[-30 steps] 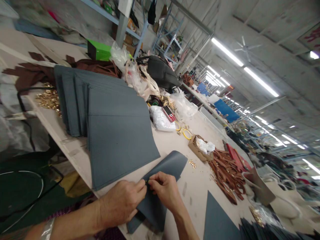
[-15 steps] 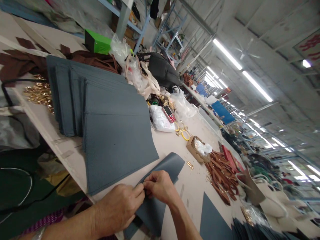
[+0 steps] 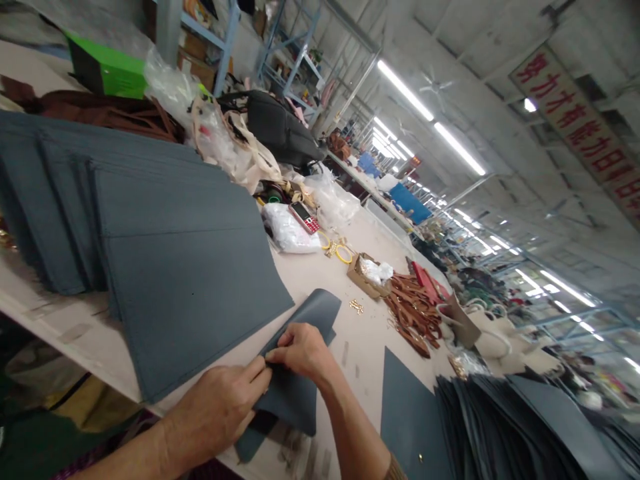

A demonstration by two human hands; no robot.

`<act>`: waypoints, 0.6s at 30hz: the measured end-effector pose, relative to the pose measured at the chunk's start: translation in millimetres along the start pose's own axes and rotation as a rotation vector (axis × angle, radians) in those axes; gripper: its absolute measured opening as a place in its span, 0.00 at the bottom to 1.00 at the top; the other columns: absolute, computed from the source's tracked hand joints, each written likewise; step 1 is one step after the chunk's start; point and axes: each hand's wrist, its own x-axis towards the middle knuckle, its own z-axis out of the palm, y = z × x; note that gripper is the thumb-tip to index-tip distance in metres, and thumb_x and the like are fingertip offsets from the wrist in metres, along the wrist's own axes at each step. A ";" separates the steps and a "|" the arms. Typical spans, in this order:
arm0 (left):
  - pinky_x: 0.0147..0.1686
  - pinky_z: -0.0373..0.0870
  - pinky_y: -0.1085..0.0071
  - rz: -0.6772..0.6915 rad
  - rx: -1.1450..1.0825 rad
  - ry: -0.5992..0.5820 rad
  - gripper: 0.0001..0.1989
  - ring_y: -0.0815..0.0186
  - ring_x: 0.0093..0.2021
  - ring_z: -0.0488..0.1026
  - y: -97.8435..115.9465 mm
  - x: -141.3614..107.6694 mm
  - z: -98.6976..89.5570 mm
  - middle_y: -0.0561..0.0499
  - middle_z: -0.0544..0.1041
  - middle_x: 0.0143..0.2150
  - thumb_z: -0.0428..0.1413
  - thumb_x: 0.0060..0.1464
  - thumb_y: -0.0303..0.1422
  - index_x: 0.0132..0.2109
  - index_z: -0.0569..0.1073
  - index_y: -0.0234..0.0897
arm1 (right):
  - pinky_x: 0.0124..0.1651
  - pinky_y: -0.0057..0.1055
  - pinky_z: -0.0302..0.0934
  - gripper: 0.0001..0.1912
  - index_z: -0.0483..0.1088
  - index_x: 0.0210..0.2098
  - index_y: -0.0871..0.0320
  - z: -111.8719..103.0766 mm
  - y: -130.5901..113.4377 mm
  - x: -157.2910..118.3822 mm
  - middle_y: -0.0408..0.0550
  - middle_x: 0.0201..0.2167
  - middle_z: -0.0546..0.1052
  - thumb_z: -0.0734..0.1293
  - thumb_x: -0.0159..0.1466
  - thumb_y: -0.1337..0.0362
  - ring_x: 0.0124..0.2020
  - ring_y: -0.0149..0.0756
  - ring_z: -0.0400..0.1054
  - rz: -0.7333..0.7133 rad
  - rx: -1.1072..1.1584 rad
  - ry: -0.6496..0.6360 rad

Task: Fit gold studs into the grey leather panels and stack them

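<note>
A dark blue-grey panel (image 3: pixel 295 400) lies folded over on itself near the table's front edge. My left hand (image 3: pixel 220 400) pinches its edge from the left side. From the right, my right hand (image 3: pixel 300 350) also pinches the panel, its fingertips almost touching those of my left hand. Anything small between the fingertips is hidden. Left of my hands lies a stack of similar panels (image 3: pixel 190 287). Small gold metal pieces (image 3: pixel 357 307) lie on the table beyond my right hand.
More dark panels (image 3: pixel 485 427) stand fanned at the right, beside a flat panel (image 3: pixel 410 407). Farther back are brown straps (image 3: pixel 415 307), a small cardboard box (image 3: pixel 367 280), a red phone (image 3: pixel 304 217) on a white packet (image 3: pixel 285 230), a black bag (image 3: pixel 283 127) and a green box (image 3: pixel 105 67).
The camera view has turned to the right, so most things appear farther left and more of the fanned panels shows. Both hands keep their pinch on the folded panel.
</note>
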 end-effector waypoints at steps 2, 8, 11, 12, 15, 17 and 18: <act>0.40 0.76 0.59 0.009 0.010 0.024 0.24 0.56 0.39 0.77 -2.4 -2.1 1.9 0.44 0.76 0.47 0.46 0.47 0.17 0.49 0.72 0.38 | 0.27 0.26 0.59 0.10 0.73 0.27 0.57 -1.5 11.8 -10.3 0.40 0.21 0.73 0.75 0.49 0.60 0.24 0.32 0.67 -0.041 -0.008 0.171; 0.45 0.75 0.62 0.119 0.016 0.184 0.27 0.54 0.48 0.77 -26.5 -2.3 27.5 0.47 0.75 0.55 0.47 0.49 0.20 0.55 0.71 0.44 | 0.52 0.39 0.62 0.35 0.64 0.59 0.60 -3.4 60.2 -38.1 0.55 0.49 0.73 0.72 0.54 0.61 0.49 0.46 0.67 0.037 0.127 0.583; 0.49 0.73 0.64 0.112 -0.072 0.242 0.25 0.56 0.50 0.76 -22.8 -1.1 27.4 0.49 0.74 0.56 0.50 0.49 0.23 0.54 0.71 0.46 | 0.40 0.31 0.65 0.33 0.67 0.58 0.59 -13.7 77.6 -45.9 0.46 0.35 0.76 0.70 0.52 0.63 0.35 0.38 0.70 0.039 0.392 0.502; 0.50 0.71 0.66 0.111 -0.117 0.236 0.22 0.57 0.51 0.75 -16.6 -2.8 22.9 0.49 0.74 0.55 0.52 0.51 0.25 0.54 0.71 0.45 | 0.38 0.31 0.65 0.31 0.68 0.56 0.59 -21.7 83.2 -51.4 0.44 0.32 0.76 0.70 0.52 0.63 0.33 0.37 0.69 0.024 0.440 0.523; 0.50 0.69 0.69 0.118 -0.287 0.195 0.13 0.61 0.50 0.74 8.9 -10.3 4.2 0.49 0.75 0.48 0.53 0.59 0.33 0.50 0.71 0.43 | 0.38 0.34 0.65 0.30 0.71 0.52 0.61 -62.7 112.6 -80.7 0.47 0.32 0.77 0.69 0.50 0.57 0.34 0.40 0.70 0.012 0.460 0.652; 0.47 0.68 0.71 0.095 -0.384 0.182 0.10 0.65 0.45 0.73 22.7 -14.5 -5.1 0.51 0.75 0.42 0.47 0.64 0.33 0.47 0.71 0.42 | 0.40 0.38 0.65 0.32 0.73 0.49 0.60 -100.7 150.3 -107.4 0.52 0.36 0.79 0.71 0.46 0.53 0.37 0.46 0.72 0.081 0.379 0.717; 0.45 0.67 0.71 0.071 -0.418 0.178 0.11 0.66 0.43 0.73 27.2 -16.3 -7.9 0.51 0.74 0.40 0.44 0.65 0.32 0.46 0.70 0.41 | 0.41 0.40 0.65 0.32 0.74 0.48 0.59 -119.8 173.8 -121.6 0.54 0.38 0.79 0.71 0.45 0.52 0.39 0.49 0.73 0.146 0.332 0.731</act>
